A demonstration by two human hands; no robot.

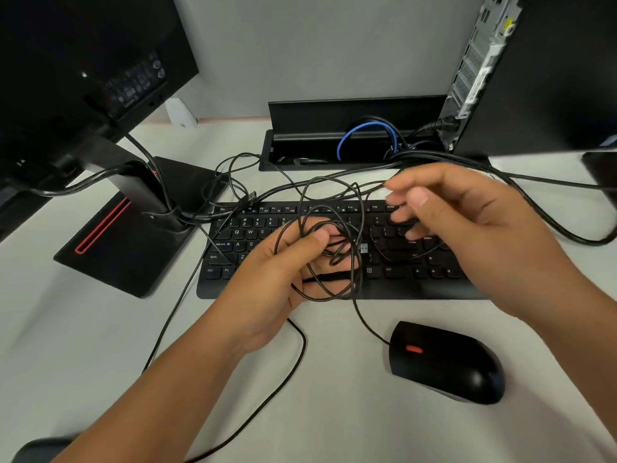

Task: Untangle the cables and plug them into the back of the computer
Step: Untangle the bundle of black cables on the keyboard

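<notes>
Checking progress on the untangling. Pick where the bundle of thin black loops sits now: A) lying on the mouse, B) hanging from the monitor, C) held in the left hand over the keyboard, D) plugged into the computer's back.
C: the left hand grips the tangled cable loops above the keyboard.

Gripped a tangle of thin black cables (329,259) in left hand (283,272) above the keyboard (394,282); right hand (467,228) curled over its right half, mouse (447,362) just in front.

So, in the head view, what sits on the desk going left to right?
Monitor stand base → keyboard → left hand gripping tangled cables → right hand → mouse → computer tower.
</notes>
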